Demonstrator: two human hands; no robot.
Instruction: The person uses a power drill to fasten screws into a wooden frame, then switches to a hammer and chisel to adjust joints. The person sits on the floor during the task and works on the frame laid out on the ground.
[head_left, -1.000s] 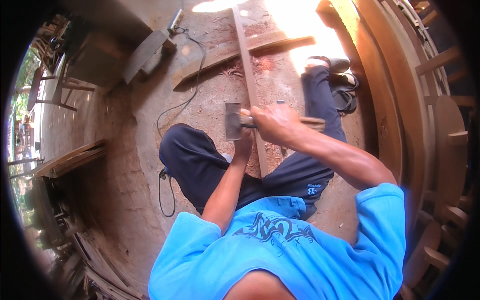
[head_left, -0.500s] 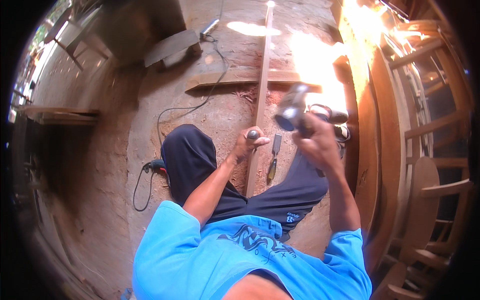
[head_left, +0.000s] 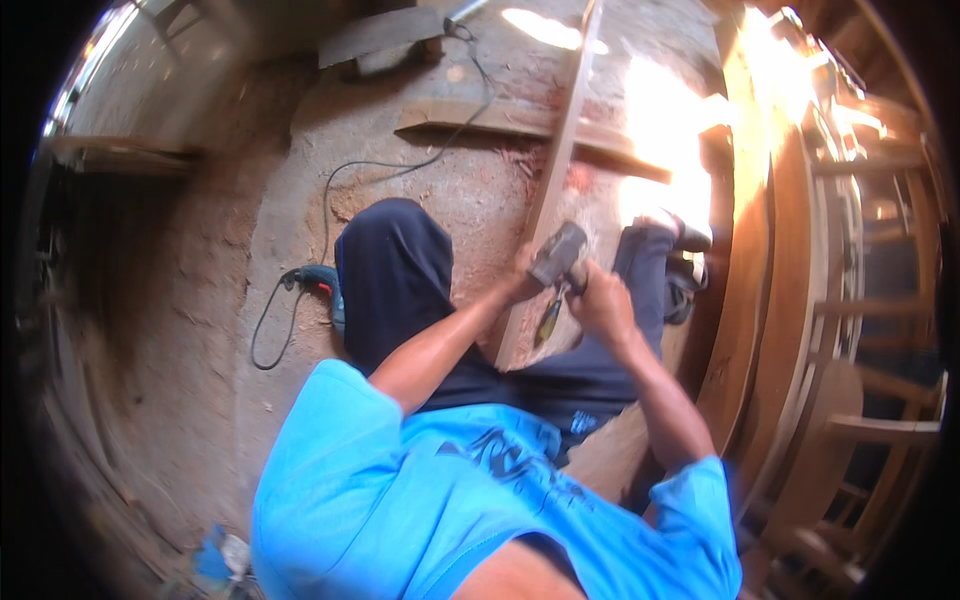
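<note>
My right hand (head_left: 604, 304) is closed round the handle of a club hammer (head_left: 560, 253). Its heavy grey head sits over my left hand (head_left: 520, 278), on top of the tool held there. That tool, a chisel by its round metal-capped handle a moment ago, is now covered by the hammer head. The left fingers are wrapped and partly hidden. Beneath my hands a long narrow wooden strip (head_left: 560, 165) runs away from me between my legs. Right of the strip, a second chisel (head_left: 548, 320) with a yellow and dark handle lies on the floor, its blade partly covered.
Across the strip's far part lies a thick board (head_left: 490, 118). A teal power tool (head_left: 320, 279) rests left of my knee, its dark cable (head_left: 400, 170) looping over the floor. Long planks (head_left: 745, 290) and wooden chair frames (head_left: 880, 430) line the right. A low wooden block (head_left: 385, 35) stands far left.
The hammer has swung down and left from its raised place onto the tool in my left hand. My view has shifted, so the surroundings sit differently.
</note>
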